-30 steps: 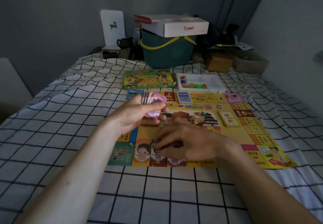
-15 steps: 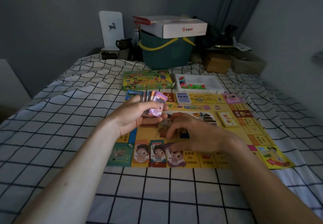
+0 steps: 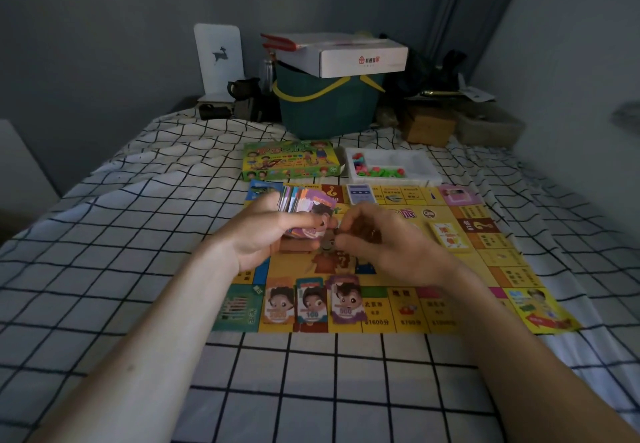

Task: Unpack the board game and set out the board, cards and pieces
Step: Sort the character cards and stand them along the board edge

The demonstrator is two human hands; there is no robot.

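On the bed, under a grid-print sheet, from left to right:

- Left hand hovers over the board's left part, fingers and thumb curled round a fanned stack of paper notes, a purple one on top.
- Three notes lie side by side along the board's near edge: an orange note, a teal note and a purple note, each with a cartoon face.
- Game box, green and yellow, lies flat on the sheet just behind the board's far left corner.
- Right hand is over the board's middle, fingertips close beside the stack; its fingers are curled, but whether they pinch a note I cannot tell.
- Blue deck sits on the board's far edge; a yellow deck lies on its right part.
- White tray, beside the box and just behind the board, holds small red and green pieces.
- Behind the bed, a green bin with a yellow handle carries a white carton.
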